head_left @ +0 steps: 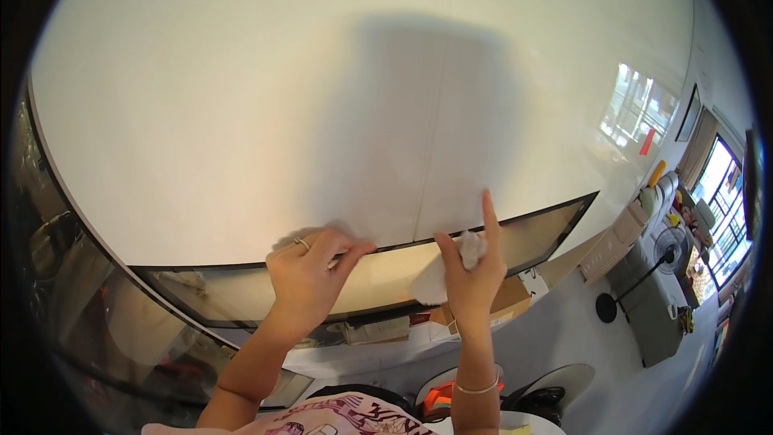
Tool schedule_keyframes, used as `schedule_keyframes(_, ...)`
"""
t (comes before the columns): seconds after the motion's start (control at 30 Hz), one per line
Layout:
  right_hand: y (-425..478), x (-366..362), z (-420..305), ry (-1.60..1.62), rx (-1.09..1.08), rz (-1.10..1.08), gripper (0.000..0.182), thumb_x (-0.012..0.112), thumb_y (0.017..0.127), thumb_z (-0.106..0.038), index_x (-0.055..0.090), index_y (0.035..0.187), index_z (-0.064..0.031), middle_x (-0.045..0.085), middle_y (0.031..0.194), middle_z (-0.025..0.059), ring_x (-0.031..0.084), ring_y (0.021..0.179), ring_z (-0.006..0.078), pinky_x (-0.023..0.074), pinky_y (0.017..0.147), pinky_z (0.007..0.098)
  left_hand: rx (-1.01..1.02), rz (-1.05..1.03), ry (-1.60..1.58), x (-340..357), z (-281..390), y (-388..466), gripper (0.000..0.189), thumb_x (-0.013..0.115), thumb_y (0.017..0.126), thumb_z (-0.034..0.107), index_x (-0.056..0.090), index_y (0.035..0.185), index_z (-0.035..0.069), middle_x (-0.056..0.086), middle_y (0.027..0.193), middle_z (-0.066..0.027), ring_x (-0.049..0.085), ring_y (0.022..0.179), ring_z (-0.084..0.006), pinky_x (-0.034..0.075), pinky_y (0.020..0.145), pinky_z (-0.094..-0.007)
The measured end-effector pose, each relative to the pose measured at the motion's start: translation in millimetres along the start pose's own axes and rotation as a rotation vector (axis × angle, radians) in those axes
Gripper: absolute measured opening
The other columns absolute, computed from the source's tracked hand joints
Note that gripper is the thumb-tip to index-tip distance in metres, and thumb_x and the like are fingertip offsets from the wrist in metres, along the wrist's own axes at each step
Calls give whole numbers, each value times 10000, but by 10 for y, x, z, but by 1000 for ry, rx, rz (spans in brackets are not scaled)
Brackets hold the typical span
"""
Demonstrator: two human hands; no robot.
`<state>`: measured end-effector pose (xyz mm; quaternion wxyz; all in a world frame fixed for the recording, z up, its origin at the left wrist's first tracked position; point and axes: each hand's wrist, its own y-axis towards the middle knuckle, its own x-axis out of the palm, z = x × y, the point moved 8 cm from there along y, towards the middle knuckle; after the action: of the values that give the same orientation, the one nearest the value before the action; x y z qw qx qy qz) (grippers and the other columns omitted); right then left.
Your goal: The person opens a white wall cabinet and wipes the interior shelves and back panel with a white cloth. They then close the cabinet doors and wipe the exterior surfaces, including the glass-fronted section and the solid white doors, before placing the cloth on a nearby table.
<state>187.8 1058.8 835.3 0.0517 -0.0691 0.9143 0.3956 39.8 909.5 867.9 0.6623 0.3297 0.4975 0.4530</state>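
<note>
A wide, glossy black-edged panel [386, 275] stands against a cream wall, its upper edge crossing the view below the wall. My left hand [311, 272], with a ring on one finger, pinches that upper edge between thumb and bent fingers. To its right, my right hand [474, 275] holds a crumpled white tissue or cloth [472, 250] between thumb and palm. Part of the white material hangs in front of the panel. The right index finger points up, its tip at or close to the wall; contact cannot be told. What lies behind the panel is hidden.
A thin vertical seam [426, 187] runs up the wall [211, 103]. Below the panel, a cardboard box [510, 299] and papers [377, 331] sit on a white surface. Dark glass [90, 290] curves along the left. A standing fan [667, 254] and grey sofa [646, 308] are at right.
</note>
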Motion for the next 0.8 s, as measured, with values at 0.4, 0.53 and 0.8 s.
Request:
schedule_keyframes(0.4, 283, -414, 81, -5, -210, 447, 408, 471, 923, -77, 388, 1301, 54, 443, 1296, 194, 424, 1216, 260, 352, 1001, 346, -297, -407, -323, 154, -114, -1043, 251, 802, 679, 236, 611, 617, 84, 471, 448, -6, 403, 364, -78, 312, 370, -218)
schedule_keyframes(0.53, -29, 380, 182, 414, -93, 232, 731, 500, 777, 100, 142, 1411, 41, 62, 1494, 194, 68, 1382, 340, 135, 1117, 453, -398, -372, -312, 6, -237, -1176, 231, 775, 707, 178, 611, 616, 44, 466, 436, -17, 378, 371, -72, 301, 379, -215)
schedule_keyframes(0.8, -291, 662, -19, -212, -504, -99, 806, 560, 829, -421, 207, 1363, 68, 134, 1421, 327, 112, 1332, 483, 158, 1058, 589, -657, -361, -266, -168, -662, -1431, 229, 719, 768, 168, 619, 648, 1, 471, 442, -21, 369, 423, -33, 292, 395, -218)
